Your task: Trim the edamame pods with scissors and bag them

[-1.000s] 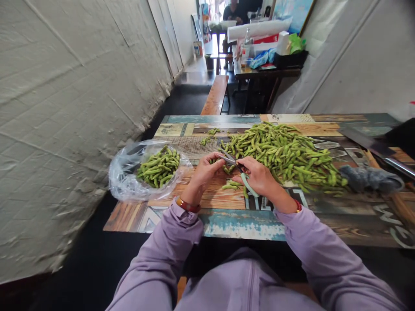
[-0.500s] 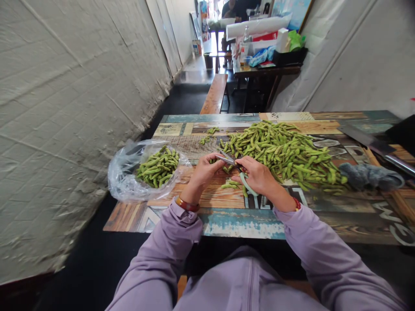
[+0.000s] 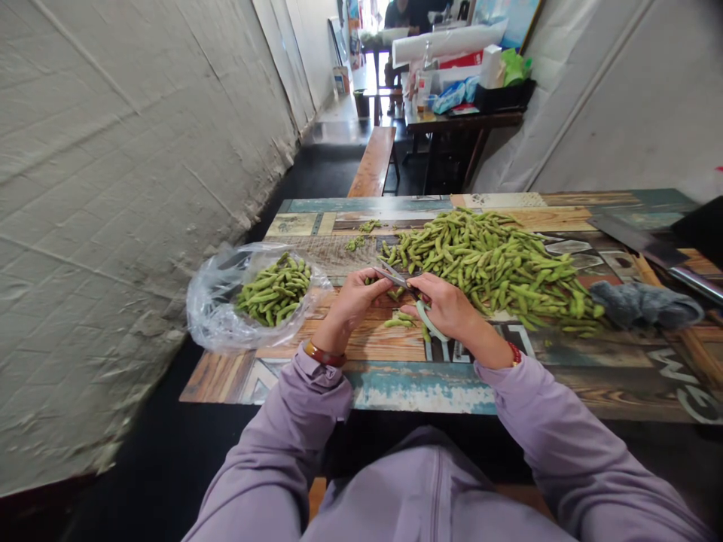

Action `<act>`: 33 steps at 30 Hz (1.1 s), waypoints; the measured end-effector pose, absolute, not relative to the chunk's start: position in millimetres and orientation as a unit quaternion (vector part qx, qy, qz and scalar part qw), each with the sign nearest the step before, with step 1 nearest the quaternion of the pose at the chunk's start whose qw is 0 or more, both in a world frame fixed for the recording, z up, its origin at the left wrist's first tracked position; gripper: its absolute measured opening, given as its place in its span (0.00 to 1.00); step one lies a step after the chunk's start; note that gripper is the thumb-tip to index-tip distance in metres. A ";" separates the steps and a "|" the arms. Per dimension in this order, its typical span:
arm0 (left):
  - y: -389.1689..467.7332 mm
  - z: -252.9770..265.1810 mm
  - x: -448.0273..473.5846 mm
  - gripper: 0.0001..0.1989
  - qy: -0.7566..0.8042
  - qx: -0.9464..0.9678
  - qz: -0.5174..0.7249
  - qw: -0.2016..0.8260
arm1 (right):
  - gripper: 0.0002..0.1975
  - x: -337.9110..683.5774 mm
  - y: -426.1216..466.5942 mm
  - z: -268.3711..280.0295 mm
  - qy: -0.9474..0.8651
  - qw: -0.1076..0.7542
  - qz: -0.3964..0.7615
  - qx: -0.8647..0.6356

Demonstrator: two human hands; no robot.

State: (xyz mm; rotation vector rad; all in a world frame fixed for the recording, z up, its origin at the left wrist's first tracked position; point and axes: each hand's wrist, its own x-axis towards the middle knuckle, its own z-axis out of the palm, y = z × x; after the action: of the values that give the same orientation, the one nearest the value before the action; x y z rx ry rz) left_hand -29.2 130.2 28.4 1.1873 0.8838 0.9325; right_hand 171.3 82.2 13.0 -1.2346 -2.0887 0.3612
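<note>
My right hand point(image 3: 443, 303) grips a pair of scissors point(image 3: 430, 322) with pale green handles, the blades pointing left toward my other hand. My left hand point(image 3: 358, 296) is closed on a green bean pod point(image 3: 370, 281), mostly hidden by the fingers, right at the scissor blades. Behind and to the right of both hands spreads a large heap of green bean pods point(image 3: 486, 260). A few loose pods point(image 3: 400, 321) lie on the table just under the scissors. Left of my hands, a clear plastic bag point(image 3: 212, 305) stands open with trimmed-looking pods point(image 3: 276, 290) inside.
Small green scraps point(image 3: 361, 237) lie toward the table's point(image 3: 418, 388) far side. On the right are a cleaver-like blade point(image 3: 633, 237) and a grey cloth point(image 3: 647, 303). A wooden bench point(image 3: 373, 162) and a cluttered second table point(image 3: 463, 120) stand beyond; a person sits far back.
Both hands and the scissors hold nearly the same place. The whole view has shifted very slightly.
</note>
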 end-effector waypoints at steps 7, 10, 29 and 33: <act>130.0 32.7 -31.7 0.16 0.389 0.485 0.386 0.682 | 0.15 172.8 82.5 11.5 -0.813 0.311 0.123 -0.477; 130.2 32.3 -33.6 0.17 0.388 0.475 0.378 0.693 | 0.15 173.5 82.1 11.0 -0.818 0.293 0.111 -0.482; 134.8 35.6 -34.7 0.18 0.374 0.376 0.456 0.714 | 0.19 170.8 84.5 8.4 -0.762 0.336 0.119 -0.541; 132.1 36.1 -31.4 0.17 0.361 0.357 0.463 0.727 | 0.20 168.3 82.9 8.0 -0.769 0.329 0.124 -0.533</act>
State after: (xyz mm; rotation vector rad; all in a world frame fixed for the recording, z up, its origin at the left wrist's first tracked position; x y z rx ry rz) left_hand -31.4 132.1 36.1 0.7864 0.7952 1.0205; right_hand 168.3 82.9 8.0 -1.3951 -2.0124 0.3247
